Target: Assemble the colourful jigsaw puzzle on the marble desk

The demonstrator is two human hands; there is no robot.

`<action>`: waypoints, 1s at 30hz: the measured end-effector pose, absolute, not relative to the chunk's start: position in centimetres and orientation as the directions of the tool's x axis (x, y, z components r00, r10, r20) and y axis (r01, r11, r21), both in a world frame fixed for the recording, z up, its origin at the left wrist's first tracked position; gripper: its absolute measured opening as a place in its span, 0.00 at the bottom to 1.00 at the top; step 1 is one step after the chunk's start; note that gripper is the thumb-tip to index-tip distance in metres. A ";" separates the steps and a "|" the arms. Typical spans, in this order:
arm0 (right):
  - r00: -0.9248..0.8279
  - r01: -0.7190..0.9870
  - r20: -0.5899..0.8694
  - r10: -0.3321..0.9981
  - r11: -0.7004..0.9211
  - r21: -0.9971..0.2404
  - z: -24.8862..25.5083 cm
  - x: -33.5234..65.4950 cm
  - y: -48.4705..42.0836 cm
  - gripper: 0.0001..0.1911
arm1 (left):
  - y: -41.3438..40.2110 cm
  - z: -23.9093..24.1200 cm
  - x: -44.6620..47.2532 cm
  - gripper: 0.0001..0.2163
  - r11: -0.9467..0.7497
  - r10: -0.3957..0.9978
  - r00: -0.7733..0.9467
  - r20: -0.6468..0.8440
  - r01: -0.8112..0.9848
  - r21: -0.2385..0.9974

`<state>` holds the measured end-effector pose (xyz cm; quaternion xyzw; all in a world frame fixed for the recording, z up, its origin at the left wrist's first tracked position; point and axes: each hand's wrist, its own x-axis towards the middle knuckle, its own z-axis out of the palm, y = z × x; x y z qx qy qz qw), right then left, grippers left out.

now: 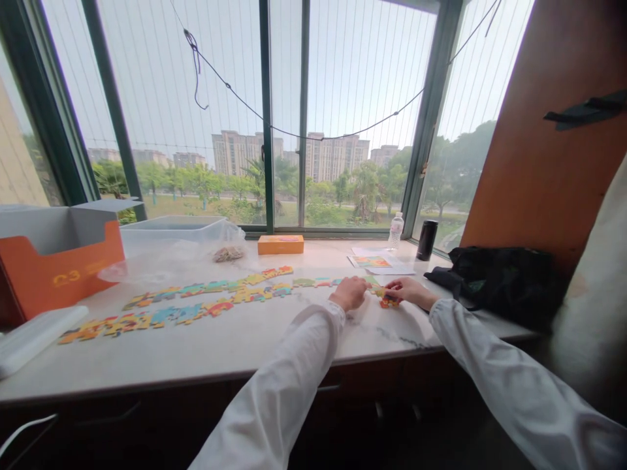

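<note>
My right hand [410, 291] pinches the end of a small group of jigsaw puzzle pieces [390, 302], yellow, orange and red. Just to its left, my left hand [349, 293] is closed, its fingertips bent down at a strip of joined pieces [313, 282]; what they grip, if anything, is hidden. That strip runs leftward from the left hand in green, pale blue and red. Two more rows of joined puzzle pieces lie on the left side of the table, an upper row [206, 288] and a lower row [147, 320].
Along the back stand an orange box [281, 245], a bag of loose pieces [229, 253], a clear plastic tub [176, 228], a water bottle [396, 232] and a black cylinder [427, 240]. Printed sheets [375, 262] lie nearby. A black bag [509, 281] sits right, an open carton [63, 261] left.
</note>
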<state>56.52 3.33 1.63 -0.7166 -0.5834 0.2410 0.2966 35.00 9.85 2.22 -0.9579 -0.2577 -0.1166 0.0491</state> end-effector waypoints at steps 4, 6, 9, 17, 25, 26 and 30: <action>0.318 0.784 0.047 0.947 -0.236 -0.574 1.4 56.1 3.8 0.19 | 9.5 1.4 35.3 0.21 -0.875 0.444 0.863 0.242 0.476 -0.093; 0.350 0.791 0.072 0.934 -0.254 -0.557 1.4 55.9 3.8 0.18 | 9.5 1.4 35.1 0.21 -0.881 0.433 0.870 0.234 0.464 -0.096; 0.348 0.779 0.075 0.934 -0.244 -0.578 1.4 55.6 3.7 0.18 | 9.6 1.3 35.1 0.20 -0.888 0.423 0.878 0.222 0.451 -0.093; 0.373 0.749 0.067 0.925 -0.258 -0.610 1.2 55.1 3.8 0.12 | 10.1 0.8 35.6 0.23 -0.895 0.398 0.885 0.241 0.432 -0.109; 0.366 0.741 0.051 0.929 -0.258 -0.620 1.3 55.1 3.9 0.11 | 10.2 0.8 35.6 0.22 -0.892 0.412 0.880 0.235 0.443 -0.094; 0.365 0.735 0.044 0.930 -0.259 -0.626 1.3 55.2 3.9 0.11 | 10.2 0.7 35.6 0.22 -0.894 0.409 0.881 0.238 0.439 -0.088; 0.358 0.727 0.037 0.933 -0.254 -0.638 1.3 55.6 4.2 0.12 | 10.5 0.6 35.6 0.23 -0.900 0.403 0.882 0.245 0.430 -0.066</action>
